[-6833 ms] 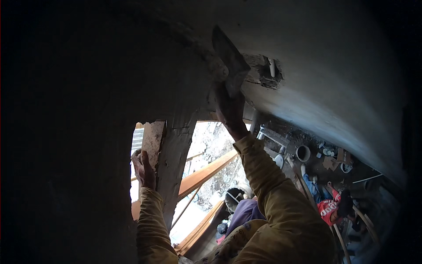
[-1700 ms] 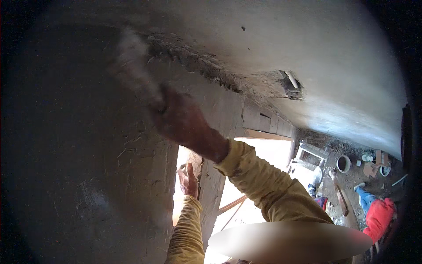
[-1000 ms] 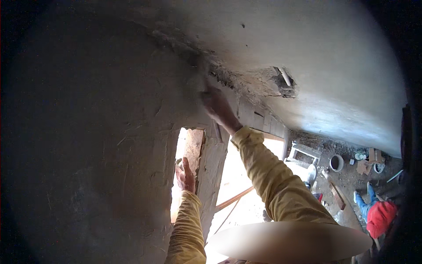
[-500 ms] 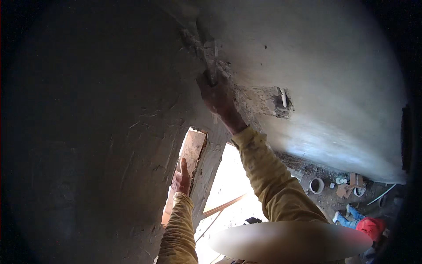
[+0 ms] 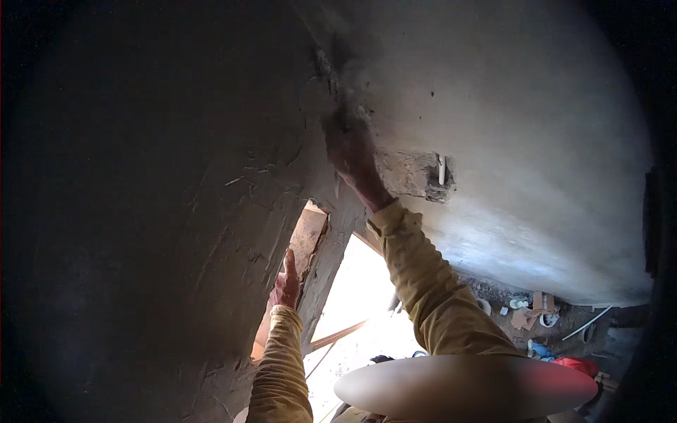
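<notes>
High in the corner between two plastered walls, my right hand is closed round a trowel, its blade dark and smeared at the rough corner seam. Lower on the left, my left hand lies against a reddish board-like face inside a narrow slanted wall opening. Its thumb is stretched upward along that face; the other fingers are mostly hidden. The dark left wall carries uneven plaster ridges.
On the right wall, a bare rough patch holds a white pipe end. A bright opening lies between my arms. Cardboard, containers, a white rod and a person in red are below right.
My view has shifted, so the floor things appear farther left and lower. My right hand stays at the corner, its trowel now blurred. My left hand keeps its place at the narrow opening.
</notes>
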Tool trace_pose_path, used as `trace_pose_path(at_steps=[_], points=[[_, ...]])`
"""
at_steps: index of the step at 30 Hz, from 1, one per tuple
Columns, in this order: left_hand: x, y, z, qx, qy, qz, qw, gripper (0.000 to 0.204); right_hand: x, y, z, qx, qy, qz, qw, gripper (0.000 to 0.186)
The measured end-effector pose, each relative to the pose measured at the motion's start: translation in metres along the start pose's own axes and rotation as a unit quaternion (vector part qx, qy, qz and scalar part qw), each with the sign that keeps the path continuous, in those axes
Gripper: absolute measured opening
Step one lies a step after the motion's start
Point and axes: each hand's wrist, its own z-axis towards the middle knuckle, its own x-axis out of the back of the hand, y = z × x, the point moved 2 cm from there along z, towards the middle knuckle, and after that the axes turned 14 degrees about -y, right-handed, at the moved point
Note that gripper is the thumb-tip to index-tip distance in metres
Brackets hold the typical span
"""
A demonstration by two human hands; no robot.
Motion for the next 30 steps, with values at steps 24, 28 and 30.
trace_pose_path(at_steps=[24, 28, 30], points=[[-0.005, -0.022, 0.005, -0.026, 0.024, -0.056, 0.998, 0.079, 0.087, 0.113, -0.191, -0.391, 0.032, 0.011, 0.920, 0.033], [-0.009, -0.035, 0.010, -0.118, 0.071, -0.078, 0.987, 0.066, 0.061, 0.053, -0.147, -0.339, -0.001, -0.025, 0.940, 0.038], [-0.013, -0.044, 0.018, -0.052, 0.002, -0.077, 0.996, 0.067, 0.045, 0.015, -0.098, -0.244, -0.044, 0.041, 0.968, 0.039]])
